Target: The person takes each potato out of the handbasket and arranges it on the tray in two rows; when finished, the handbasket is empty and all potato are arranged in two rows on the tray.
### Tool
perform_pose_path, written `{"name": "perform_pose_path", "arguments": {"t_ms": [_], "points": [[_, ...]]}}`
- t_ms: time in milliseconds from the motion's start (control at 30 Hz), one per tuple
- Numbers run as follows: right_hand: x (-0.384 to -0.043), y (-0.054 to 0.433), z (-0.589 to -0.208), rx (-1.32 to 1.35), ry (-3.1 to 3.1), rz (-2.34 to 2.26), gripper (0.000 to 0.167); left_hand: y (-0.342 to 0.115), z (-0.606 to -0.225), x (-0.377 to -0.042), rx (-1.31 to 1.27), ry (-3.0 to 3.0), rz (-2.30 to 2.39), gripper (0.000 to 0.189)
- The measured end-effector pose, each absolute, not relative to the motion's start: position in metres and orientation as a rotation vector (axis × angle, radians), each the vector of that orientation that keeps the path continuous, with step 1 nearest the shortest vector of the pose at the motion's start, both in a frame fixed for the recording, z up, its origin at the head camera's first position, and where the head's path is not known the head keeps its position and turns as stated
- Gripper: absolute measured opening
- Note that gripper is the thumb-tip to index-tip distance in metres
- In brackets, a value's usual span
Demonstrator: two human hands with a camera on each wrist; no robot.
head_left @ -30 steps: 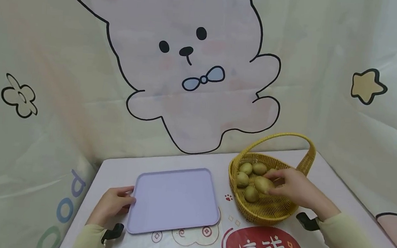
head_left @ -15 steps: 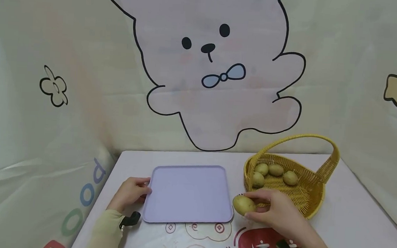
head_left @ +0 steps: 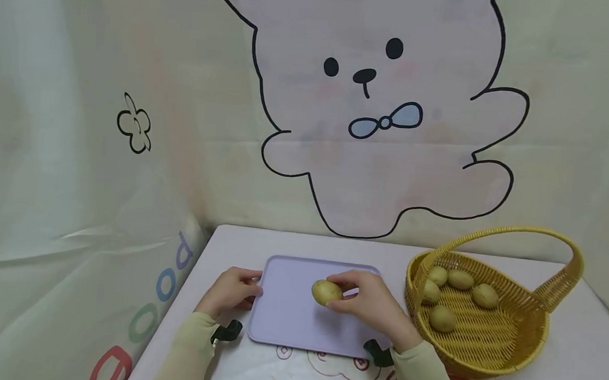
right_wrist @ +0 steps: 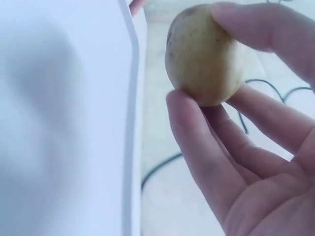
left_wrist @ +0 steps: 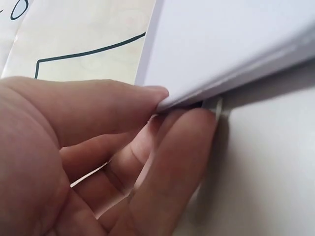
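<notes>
In the head view my right hand (head_left: 376, 302) pinches a potato (head_left: 326, 293) over the middle of the lavender tray (head_left: 291, 323). The right wrist view shows the yellowish, speckled potato (right_wrist: 202, 59) between thumb and fingertips, with a soft shadow on the tray (right_wrist: 59, 147) beside it. My left hand (head_left: 227, 293) holds the tray's left edge. Up close in the left wrist view, the thumb (left_wrist: 118, 105) lies at the tray's rim and the other fingers are tucked under it. No other potato lies on the tray.
A yellow wicker basket (head_left: 482, 363) with a tall handle stands right of the tray, holding several potatoes (head_left: 443, 319). A white printed cloth (head_left: 252, 367) covers the table. Behind it hangs a curtain (head_left: 220, 190) with a cartoon bear.
My right hand has lifted a potato out of the basket and carried it left over the tray. The left hand stays at the tray's edge. The head view has swung to the left.
</notes>
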State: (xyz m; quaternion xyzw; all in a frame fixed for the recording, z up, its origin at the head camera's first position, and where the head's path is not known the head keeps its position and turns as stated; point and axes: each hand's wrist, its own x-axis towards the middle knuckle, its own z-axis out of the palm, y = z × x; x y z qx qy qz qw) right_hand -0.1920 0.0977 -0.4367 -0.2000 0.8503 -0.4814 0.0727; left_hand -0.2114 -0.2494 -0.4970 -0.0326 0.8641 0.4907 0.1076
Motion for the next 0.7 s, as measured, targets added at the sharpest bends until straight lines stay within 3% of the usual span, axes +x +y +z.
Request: {"name": "perform_pose_path", "arguments": {"t_ms": [200, 533, 700], "points": [[-0.225, 0.061, -0.451, -0.542, 2.568, -1.424, 0.046, -0.250, -0.499, -0.215, -0.118, 2.469, 1.519, 0.056], [-0.255, 0.018, -0.464, -0.379, 2.607, -1.459, 0.043, -0.248, -0.498, -0.213, -0.170, 2.441, 1.553, 0.057], [-0.264, 0.006, -0.471, -0.420, 2.619, -1.410, 0.042, -0.248, -0.496, -0.214, -0.175, 2.425, 1.562, 0.058]]}}
